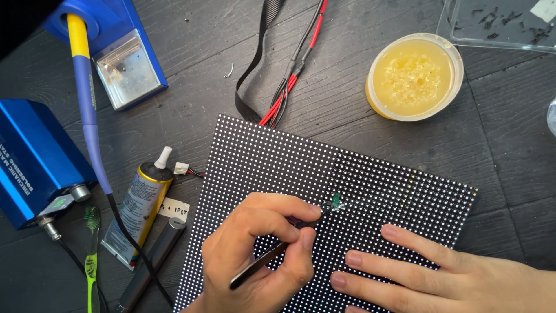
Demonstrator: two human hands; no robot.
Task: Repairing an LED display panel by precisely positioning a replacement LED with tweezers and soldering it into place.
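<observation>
From the head view, a flat black panel studded with a fine grid of pale dots lies on the dark wood-grain worktop. The left hand pinches slim dark metal tweezers, whose tips hold a tiny green part against the panel. The right hand rests flat, fingers spread, on the panel's lower right. Nearby sit a round tub of yellow waxy paste, a metal glue tube, a glossy blue box and red and black wires
</observation>
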